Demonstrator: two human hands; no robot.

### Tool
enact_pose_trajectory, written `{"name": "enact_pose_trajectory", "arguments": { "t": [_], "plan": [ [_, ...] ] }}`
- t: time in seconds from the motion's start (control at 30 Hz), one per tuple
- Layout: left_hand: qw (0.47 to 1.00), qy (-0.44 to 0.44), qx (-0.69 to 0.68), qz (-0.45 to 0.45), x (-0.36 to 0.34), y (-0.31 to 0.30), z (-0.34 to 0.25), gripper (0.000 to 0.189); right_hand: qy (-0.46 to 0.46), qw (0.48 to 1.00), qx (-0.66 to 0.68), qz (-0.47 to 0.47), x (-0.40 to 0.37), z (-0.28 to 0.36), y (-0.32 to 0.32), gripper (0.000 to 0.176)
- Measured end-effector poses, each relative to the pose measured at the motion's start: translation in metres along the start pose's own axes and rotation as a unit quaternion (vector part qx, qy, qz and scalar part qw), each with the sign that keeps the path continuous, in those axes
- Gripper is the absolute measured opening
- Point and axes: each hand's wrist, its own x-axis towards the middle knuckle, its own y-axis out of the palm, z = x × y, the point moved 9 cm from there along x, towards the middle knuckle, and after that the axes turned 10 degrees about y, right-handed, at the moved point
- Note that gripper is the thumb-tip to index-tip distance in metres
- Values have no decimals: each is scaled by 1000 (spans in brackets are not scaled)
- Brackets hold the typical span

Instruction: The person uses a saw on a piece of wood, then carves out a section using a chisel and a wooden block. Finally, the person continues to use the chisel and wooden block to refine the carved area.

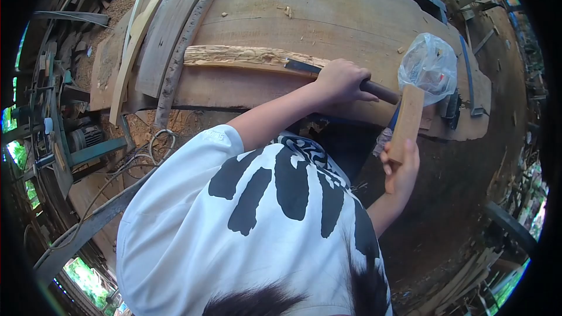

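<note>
My left hand (342, 81) is wrapped around a chisel (381, 91), its metal blade pointing left and its handle end sticking out to the right. The blade lies over a long strip of wood (234, 55) whose upper face is rough and gouged. Below and to the right, my right hand (403, 168) grips the lower end of a wooden block (407, 122), which is held nearly upright. The block's top is close to the chisel's handle end and overlaps a clear plastic bag (429, 65) in this view.
A broad wooden worktop (333, 11) carries scattered chips. Long boards (175, 29) lie across its left side. A blue bar-like tool (470, 73) and a black object (452, 111) are at the right end. Cables (158, 146) and a motor (88, 138) sit at lower left.
</note>
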Motion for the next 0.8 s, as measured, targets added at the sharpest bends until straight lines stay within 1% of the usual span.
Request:
{"name": "enact_pose_trajectory", "arguments": {
  "t": [0.03,0.1,0.13,0.17,0.2,0.23,0.27,0.3,0.37,0.4,0.43,0.47,0.5,0.53,0.57,0.63,0.67,0.7,0.77,0.8],
  "plan": [
    [1000,3,7,0,-1,-1,2,52,-1,1000,-1,3,-1,4,-5,42],
    [1000,1,7,-1,-1,-2,1,53,-25,987,142,-74,-4,17,-45,36],
    [1000,4,7,-3,-2,-3,-1,53,-90,964,217,-127,3,21,-58,32],
    [1000,5,7,-2,-4,-3,-1,53,-90,963,218,-128,4,14,-59,32],
    [1000,7,8,0,-3,-1,-1,54,-60,991,99,-69,8,10,-44,37],
    [1000,8,11,-1,-1,-2,0,54,-30,999,-24,-9,6,10,-18,43],
    [1000,11,11,-3,-1,-1,0,54,26,994,-89,54,-6,4,3,43],
    [1000,13,7,-10,-2,-3,0,54,24,994,-90,53,-9,11,-4,43],
    [1000,12,5,-21,-2,-9,0,55,-13,997,56,-48,-6,32,-48,43],
    [999,11,-6,-36,-2,-15,-2,54,-89,978,145,-117,7,35,-69,44],
    [999,11,-18,-49,-2,-20,-5,54,-159,944,235,-169,8,37,-61,45],
    [998,13,-17,-52,-2,-23,-7,54,-94,974,172,-116,11,28,-44,45],
    [998,10,-12,-55,-1,-27,-8,54,-29,992,105,-59,10,18,-26,44],
    [998,7,-5,-58,1,-31,-7,54,24,999,-4,-23,-9,17,5,44],
    [998,7,-6,-59,2,-32,-7,54,23,999,-4,-23,-14,22,-6,44],
    [996,-11,-40,-81,2,-37,-3,53,-43,995,81,-25,-16,44,-32,50],
    [996,-11,-41,-81,2,-38,-3,53,-98,977,145,-121,-17,51,-52,49],
    [996,-16,-47,-71,2,-37,-2,53,-189,944,210,-172,-13,57,-59,47],
    [996,-19,-57,-62,3,-34,-2,53,-118,965,162,-167,-13,36,-36,44],
    [996,-21,-48,-69,2,-34,1,53,-84,989,87,-89,-18,30,0,40]
  ]
}}
